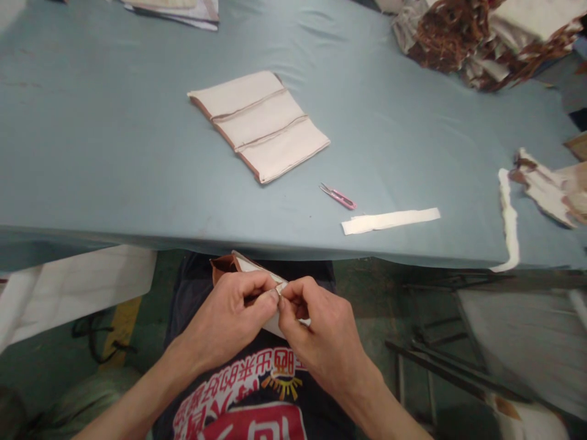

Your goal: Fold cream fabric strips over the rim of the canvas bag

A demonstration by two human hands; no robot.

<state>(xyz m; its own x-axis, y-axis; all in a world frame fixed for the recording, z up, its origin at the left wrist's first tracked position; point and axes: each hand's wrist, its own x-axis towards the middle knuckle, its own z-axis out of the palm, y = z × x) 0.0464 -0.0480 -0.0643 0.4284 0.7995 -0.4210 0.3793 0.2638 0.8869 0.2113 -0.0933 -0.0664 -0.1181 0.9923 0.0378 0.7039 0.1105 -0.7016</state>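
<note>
Both hands work close together below the table's front edge, over my lap. My left hand and my right hand each pinch the edge of a small folded fabric piece, cream on one side and brown on the other. Fingertips of the two hands meet at its corner. On the table lie a stack of three folded cream pieces, small pink thread snips and a cream fabric strip.
The table has a grey-blue cloth cover. A pile of brown patterned fabric sits at the far right, more scraps at the right edge, a ragged white strip hangs over the front. White sheet lies lower left.
</note>
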